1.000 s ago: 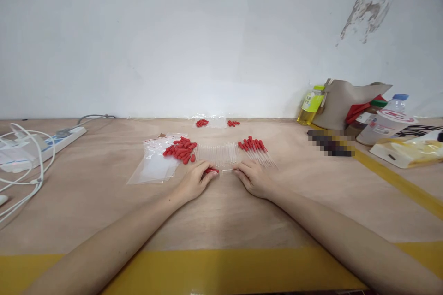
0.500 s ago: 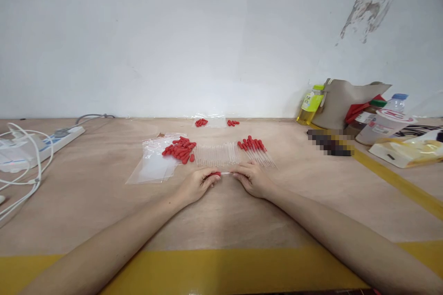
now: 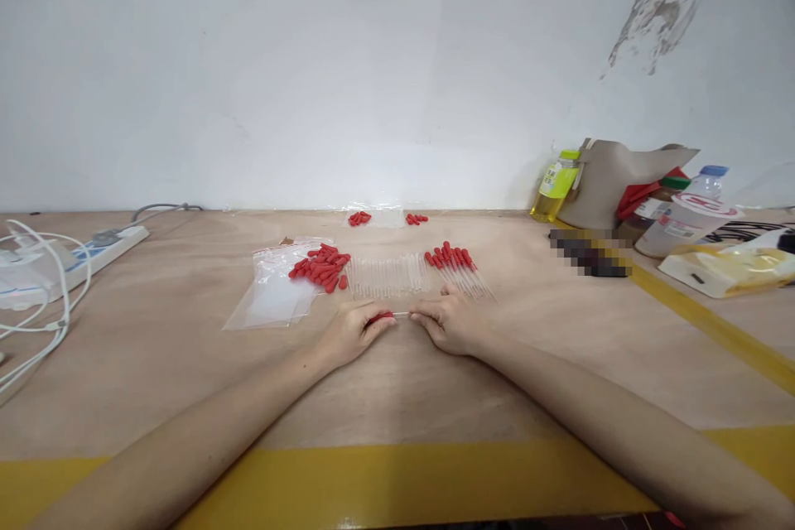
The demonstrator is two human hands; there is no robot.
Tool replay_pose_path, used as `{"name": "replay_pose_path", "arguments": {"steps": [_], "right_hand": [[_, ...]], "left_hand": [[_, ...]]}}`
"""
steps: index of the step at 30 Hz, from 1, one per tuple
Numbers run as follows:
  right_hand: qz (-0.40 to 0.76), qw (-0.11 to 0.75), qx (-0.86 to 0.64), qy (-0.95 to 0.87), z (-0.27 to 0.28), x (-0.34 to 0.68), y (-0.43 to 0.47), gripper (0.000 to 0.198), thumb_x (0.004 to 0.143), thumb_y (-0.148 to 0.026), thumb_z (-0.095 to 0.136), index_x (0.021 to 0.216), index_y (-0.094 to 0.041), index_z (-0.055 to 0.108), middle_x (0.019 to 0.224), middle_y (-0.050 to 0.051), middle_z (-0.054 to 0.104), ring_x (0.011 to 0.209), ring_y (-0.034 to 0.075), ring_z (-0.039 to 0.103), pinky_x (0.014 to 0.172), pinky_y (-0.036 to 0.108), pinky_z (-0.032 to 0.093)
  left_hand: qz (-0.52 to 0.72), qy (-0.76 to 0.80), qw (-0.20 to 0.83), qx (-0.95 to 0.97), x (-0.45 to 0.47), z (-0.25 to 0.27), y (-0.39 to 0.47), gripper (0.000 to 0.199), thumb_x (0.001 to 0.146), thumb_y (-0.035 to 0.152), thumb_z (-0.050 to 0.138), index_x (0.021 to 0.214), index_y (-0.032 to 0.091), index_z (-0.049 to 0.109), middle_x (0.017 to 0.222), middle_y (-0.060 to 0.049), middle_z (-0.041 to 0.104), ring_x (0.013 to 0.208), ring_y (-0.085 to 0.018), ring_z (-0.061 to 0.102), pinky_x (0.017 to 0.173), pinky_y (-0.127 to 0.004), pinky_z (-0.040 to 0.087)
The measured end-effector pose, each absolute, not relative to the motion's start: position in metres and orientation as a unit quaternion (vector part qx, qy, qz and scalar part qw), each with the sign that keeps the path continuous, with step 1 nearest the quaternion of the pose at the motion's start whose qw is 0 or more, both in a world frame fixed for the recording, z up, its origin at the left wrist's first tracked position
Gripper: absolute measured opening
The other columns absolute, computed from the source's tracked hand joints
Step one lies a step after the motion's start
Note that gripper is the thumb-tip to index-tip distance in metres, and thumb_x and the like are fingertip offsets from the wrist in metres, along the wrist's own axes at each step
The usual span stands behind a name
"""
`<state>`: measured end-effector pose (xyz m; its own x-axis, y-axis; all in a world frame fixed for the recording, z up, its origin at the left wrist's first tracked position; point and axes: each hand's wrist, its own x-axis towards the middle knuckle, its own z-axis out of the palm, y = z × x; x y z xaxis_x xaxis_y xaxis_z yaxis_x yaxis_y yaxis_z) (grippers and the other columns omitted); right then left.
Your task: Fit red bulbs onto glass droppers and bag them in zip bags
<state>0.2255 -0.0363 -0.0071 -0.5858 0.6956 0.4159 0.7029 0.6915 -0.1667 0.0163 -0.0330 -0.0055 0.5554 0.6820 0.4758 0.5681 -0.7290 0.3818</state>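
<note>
Pinched in my left hand is a red rubber bulb, mostly covered by the fingers. A clear thin glass tube runs from the bulb to my right hand, whose fingertips close on its other end. Just beyond the hands lies a row of clear glass tubes. To its left is a heap of red rubber bulbs, partly on clear plastic bags. On the right, several droppers with red bulbs fitted lie side by side.
Small groups of red bulbs lie near the wall beside a clear bag. A power strip with white cables is at left. At right stand a yellow-green bottle, a grey bag and a plastic cup.
My right hand's fingers have shifted slightly and drawn closer together on the tube. My left thumb lies straighter along the bulb. The view has moved a little; the things on the table stay put.
</note>
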Motion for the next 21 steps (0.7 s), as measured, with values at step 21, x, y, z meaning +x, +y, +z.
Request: {"name": "replay_pose_path", "arguments": {"steps": [21], "right_hand": [[-0.025, 0.193, -0.403, -0.894, 0.017, 0.221, -0.042, 0.025, 0.085, -0.027, 0.041, 0.078, -0.016, 0.063, 0.083, 0.007, 0.060, 0.079, 0.015, 0.051, 0.072, 0.027, 0.034]], "left_hand": [[0.337, 0.276, -0.014, 0.900, 0.010, -0.009, -0.022, 0.023, 0.085, 0.029, 0.047, 0.105, 0.019, 0.055, 0.095, -0.006, 0.059, 0.085, -0.016, 0.055, 0.076, -0.028, 0.044]]}}
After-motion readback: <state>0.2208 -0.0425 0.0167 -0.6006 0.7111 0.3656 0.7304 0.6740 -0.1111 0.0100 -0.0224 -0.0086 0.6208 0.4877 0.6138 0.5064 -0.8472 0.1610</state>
